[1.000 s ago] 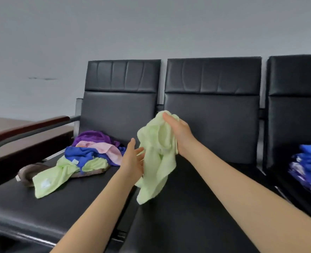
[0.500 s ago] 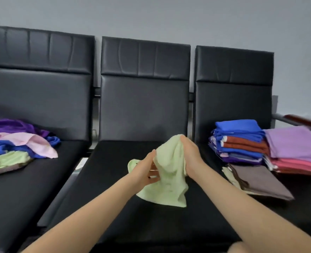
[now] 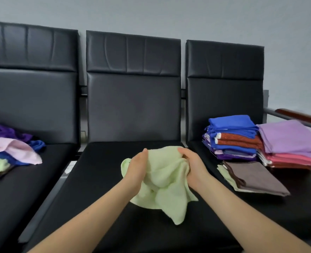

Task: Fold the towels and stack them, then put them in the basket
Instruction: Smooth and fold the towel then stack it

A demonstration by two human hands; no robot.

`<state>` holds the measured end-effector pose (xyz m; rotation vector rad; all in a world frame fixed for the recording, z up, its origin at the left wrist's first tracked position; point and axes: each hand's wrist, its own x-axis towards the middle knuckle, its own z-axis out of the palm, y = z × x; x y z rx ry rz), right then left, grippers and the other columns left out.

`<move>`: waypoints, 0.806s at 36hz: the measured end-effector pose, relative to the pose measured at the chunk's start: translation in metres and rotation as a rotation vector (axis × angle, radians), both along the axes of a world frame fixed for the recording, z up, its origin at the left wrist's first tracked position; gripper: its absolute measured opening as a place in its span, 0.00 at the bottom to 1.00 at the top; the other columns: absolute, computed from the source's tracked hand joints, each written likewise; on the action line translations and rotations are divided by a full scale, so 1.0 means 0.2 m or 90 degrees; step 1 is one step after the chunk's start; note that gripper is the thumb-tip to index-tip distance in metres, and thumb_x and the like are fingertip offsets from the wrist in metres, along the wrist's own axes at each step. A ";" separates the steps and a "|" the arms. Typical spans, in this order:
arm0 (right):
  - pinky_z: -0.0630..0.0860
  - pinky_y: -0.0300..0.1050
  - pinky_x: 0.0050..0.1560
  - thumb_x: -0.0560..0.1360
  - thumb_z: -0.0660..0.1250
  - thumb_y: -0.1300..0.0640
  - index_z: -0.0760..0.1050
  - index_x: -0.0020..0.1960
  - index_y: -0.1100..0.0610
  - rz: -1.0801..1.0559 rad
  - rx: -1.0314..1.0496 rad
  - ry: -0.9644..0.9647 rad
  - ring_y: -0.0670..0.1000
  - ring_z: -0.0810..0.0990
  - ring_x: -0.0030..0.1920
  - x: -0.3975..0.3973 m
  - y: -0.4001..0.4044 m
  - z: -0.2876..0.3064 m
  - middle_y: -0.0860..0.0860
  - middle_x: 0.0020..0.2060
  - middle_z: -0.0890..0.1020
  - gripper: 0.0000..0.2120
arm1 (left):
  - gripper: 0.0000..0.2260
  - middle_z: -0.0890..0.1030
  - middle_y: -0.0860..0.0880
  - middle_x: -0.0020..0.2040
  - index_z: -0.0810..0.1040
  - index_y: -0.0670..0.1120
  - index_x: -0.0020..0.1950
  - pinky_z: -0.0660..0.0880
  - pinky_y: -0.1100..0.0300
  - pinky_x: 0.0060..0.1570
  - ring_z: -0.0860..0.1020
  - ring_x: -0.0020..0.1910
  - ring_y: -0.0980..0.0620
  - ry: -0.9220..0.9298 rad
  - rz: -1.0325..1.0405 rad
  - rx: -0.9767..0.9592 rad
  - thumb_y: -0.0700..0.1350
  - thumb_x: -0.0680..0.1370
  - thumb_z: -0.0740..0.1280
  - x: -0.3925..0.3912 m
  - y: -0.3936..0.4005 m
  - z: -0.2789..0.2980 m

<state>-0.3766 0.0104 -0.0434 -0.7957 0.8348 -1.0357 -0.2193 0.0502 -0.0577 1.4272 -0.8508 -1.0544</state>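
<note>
both hands are over the middle seat (image 3: 99, 179) of a row of three black chairs, working a pale green towel (image 3: 166, 181). the left hand (image 3: 137, 170) grips the towel's left side, fingers curled into the cloth with a corner poking out past its far-left edge. the right hand (image 3: 193, 167) has its grip bunched on the towel's upper right, fingers folded over the top edge. the towel is crumpled between them, not yet folded, and its lower part sags in loose lobes toward the near side, apparently touching the seat, with one tip hanging nearest of all.

on the left seat (image 3: 23, 189) lies a loose heap (image 3: 10, 148) of unfolded towels: purple at the far side, pink on top, blue beneath, a bit of green and brown at the left edge.

on the right seat (image 3: 297, 207) are the folded ones. a far stack (image 3: 233, 137) has blue on top, with rust, more blue and purple layers under it. just right of it, touching, is a second stack (image 3: 289, 143) with lilac on top and pink-red layers below. nearer, a brown towel (image 3: 255, 178) lies flat over a green one, whose edge shows at its left.

a wooden armrest (image 3: 300, 116) runs off at the far right.
</note>
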 end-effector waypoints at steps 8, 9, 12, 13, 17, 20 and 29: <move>0.75 0.48 0.48 0.77 0.67 0.57 0.78 0.51 0.62 -0.059 -0.264 0.035 0.54 0.78 0.46 0.07 0.03 0.13 0.58 0.46 0.80 0.08 | 0.16 0.77 0.52 0.44 0.76 0.44 0.47 0.73 0.57 0.45 0.75 0.42 0.53 -0.139 0.015 -0.180 0.57 0.78 0.63 0.10 0.12 0.21; 0.73 0.50 0.49 0.77 0.68 0.57 0.78 0.50 0.61 -0.066 -0.291 0.049 0.55 0.76 0.45 0.08 0.05 0.15 0.57 0.44 0.79 0.08 | 0.13 0.79 0.53 0.45 0.77 0.47 0.47 0.74 0.58 0.46 0.76 0.43 0.54 -0.157 0.015 -0.198 0.56 0.77 0.65 0.12 0.15 0.22; 0.72 0.48 0.44 0.77 0.68 0.56 0.78 0.46 0.59 -0.057 -0.342 0.110 0.53 0.75 0.41 0.13 0.09 0.17 0.54 0.39 0.78 0.06 | 0.04 0.81 0.59 0.48 0.80 0.55 0.47 0.75 0.65 0.47 0.78 0.47 0.61 -0.245 0.010 -0.223 0.52 0.77 0.66 0.16 0.20 0.22; 0.73 0.46 0.42 0.78 0.67 0.56 0.78 0.46 0.58 -0.037 -0.342 0.134 0.52 0.75 0.40 0.15 0.10 0.16 0.53 0.38 0.78 0.06 | 0.04 0.81 0.60 0.47 0.80 0.55 0.46 0.73 0.67 0.46 0.78 0.46 0.63 -0.293 0.007 -0.216 0.51 0.77 0.66 0.17 0.22 0.21; 0.76 0.42 0.43 0.80 0.62 0.50 0.81 0.52 0.52 0.090 -0.309 0.317 0.46 0.81 0.43 0.18 0.11 0.10 0.47 0.42 0.83 0.11 | 0.12 0.78 0.56 0.35 0.76 0.50 0.36 0.68 0.64 0.36 0.73 0.36 0.57 -0.409 0.006 -0.113 0.48 0.78 0.65 0.24 0.23 0.12; 0.75 0.40 0.42 0.78 0.64 0.50 0.82 0.50 0.53 0.112 -0.259 0.416 0.47 0.80 0.44 0.16 0.10 0.03 0.48 0.43 0.83 0.09 | 0.11 0.76 0.53 0.36 0.76 0.46 0.41 0.66 0.61 0.35 0.71 0.36 0.55 -0.454 0.035 -0.014 0.49 0.80 0.61 0.32 0.20 0.05; 0.69 0.36 0.28 0.76 0.65 0.56 0.79 0.39 0.55 0.102 -0.217 0.622 0.46 0.75 0.32 0.02 0.02 -0.12 0.49 0.34 0.80 0.09 | 0.16 0.75 0.47 0.35 0.71 0.42 0.38 0.65 0.58 0.34 0.72 0.37 0.50 -0.620 0.044 0.146 0.49 0.81 0.58 0.57 0.20 -0.12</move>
